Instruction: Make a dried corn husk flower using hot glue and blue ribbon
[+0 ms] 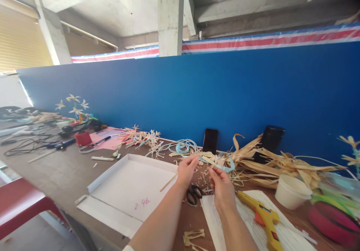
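Although our left hand [186,173] and right hand [222,184], apart from each other, look pinched, we cannot tell on what.
Beyond the white tray [123,185], pale flowers [153,138] look finished; husks [250,153] beyond our right hand look unused.

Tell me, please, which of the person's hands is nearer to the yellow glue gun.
Right. The right hand is just left of the yellow glue gun in the picture; the left hand is farther left, beyond the right hand.

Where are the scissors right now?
In the head view, the scissors lie slightly right of centre, between the left hand and right hand, beside the upper left corner of the paper.
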Demonstrator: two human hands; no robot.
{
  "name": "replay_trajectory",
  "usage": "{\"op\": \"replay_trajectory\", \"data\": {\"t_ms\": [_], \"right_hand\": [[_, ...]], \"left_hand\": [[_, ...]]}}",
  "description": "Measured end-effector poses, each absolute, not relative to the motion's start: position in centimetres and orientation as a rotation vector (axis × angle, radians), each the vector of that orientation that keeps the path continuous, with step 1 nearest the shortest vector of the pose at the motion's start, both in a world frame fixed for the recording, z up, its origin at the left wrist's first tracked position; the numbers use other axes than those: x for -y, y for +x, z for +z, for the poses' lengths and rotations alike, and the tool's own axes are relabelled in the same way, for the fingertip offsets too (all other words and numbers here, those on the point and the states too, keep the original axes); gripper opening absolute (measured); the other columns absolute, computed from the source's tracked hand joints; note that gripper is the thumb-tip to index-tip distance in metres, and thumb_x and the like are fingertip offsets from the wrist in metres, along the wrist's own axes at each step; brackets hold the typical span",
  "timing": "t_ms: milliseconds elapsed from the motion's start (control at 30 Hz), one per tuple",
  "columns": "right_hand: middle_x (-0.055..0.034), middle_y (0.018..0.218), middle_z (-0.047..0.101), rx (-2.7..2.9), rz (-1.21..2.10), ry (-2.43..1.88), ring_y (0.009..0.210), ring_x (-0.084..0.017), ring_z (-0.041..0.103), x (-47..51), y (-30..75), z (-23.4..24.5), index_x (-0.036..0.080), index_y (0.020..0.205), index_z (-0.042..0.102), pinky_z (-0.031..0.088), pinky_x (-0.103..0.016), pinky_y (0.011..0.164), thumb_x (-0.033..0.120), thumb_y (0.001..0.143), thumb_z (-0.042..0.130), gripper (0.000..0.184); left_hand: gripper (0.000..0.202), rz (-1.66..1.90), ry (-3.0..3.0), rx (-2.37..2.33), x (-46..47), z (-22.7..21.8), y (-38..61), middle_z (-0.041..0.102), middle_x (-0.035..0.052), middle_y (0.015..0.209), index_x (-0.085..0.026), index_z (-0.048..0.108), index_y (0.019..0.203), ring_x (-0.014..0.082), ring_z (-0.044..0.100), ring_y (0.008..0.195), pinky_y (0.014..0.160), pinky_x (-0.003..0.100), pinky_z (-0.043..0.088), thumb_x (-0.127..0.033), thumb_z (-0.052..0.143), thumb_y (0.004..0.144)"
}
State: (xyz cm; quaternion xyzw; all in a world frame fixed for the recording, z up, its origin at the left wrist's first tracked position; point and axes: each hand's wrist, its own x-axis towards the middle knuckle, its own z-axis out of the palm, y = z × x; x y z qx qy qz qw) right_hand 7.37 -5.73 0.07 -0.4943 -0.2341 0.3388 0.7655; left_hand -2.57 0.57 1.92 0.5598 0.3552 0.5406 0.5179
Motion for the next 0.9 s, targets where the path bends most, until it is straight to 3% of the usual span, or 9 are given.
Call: {"op": "replay_trajectory", "data": {"t_ms": [133,267,400,500,633,900], "right_hand": [[0.0024,0.069,0.061,0.512,0.742,-1.077,0.054,-0.009,0.049,5.7,7.1,0.0,0.018,0.086,0.064,0.032,-0.018,0.039,0.036,0.052,0.077,0.040],[0.0023,0.067,0.059,0.509,0.787,-1.102,0.055,-0.008,0.048,5.8,7.1,-0.2,0.017,0.087,0.063,0.032,-0.016,0.040,0.034,0.053,0.077,0.041],[0.0035,0.064,0.056,0.530,0.801,-1.090,0.055,-0.008,0.047,5.9,7.0,-0.1,0.017,0.087,0.063,0.032,-0.016,0.040,0.033,0.053,0.077,0.040],[0.0043,0.062,0.055,0.586,0.799,-1.071,0.053,-0.008,0.046,5.9,6.8,0.0,0.017,0.085,0.062,0.030,-0.017,0.040,0.035,0.053,0.076,0.039],[0.0038,0.064,0.057,0.654,0.789,-1.028,0.051,-0.009,0.046,6.1,6.5,0.5,0.018,0.085,0.061,0.031,-0.019,0.040,0.037,0.054,0.075,0.039],[0.0025,0.063,0.058,0.688,0.671,-0.965,0.050,-0.010,0.047,6.5,6.5,2.2,0.017,0.086,0.060,0.030,-0.021,0.040,0.039,0.055,0.075,0.041]], "left_hand": [[0.028,1.252,1.162,-0.915,-1.6,2.6,-2.3,0.062,0.0011,0.067,-0.014,0.067,0.097,0.0071,0.048,0.052,0.051,0.018,0.040,-0.025,0.059,0.073],[0.015,1.162,1.034,-1.041,-2.8,5.6,-2.4,0.061,0.0021,0.063,-0.012,0.065,0.085,0.0080,0.053,0.055,0.053,0.017,0.044,-0.014,0.057,0.072],[0.016,1.162,1.055,-1.058,-3.3,9.3,-4.0,0.064,0.0027,0.074,-0.014,0.061,0.084,0.0090,0.058,0.060,0.056,0.020,0.048,-0.011,0.056,0.070],[0.006,1.191,1.119,-1.085,-2.3,10.5,-6.0,0.062,0.0020,0.070,-0.014,0.059,0.071,0.0097,0.058,0.062,0.055,0.019,0.048,-0.012,0.059,0.066],[0.006,1.156,1.182,-1.148,0.9,9.0,-7.9,0.058,0.0013,0.063,-0.014,0.055,0.064,0.0095,0.054,0.055,0.048,0.019,0.045,-0.018,0.060,0.063],[0.014,1.011,1.103,-1.170,6.1,4.1,-8.1,0.059,0.0009,0.066,-0.015,0.055,0.072,0.0089,0.052,0.050,0.042,0.018,0.040,-0.027,0.059,0.064]]}}
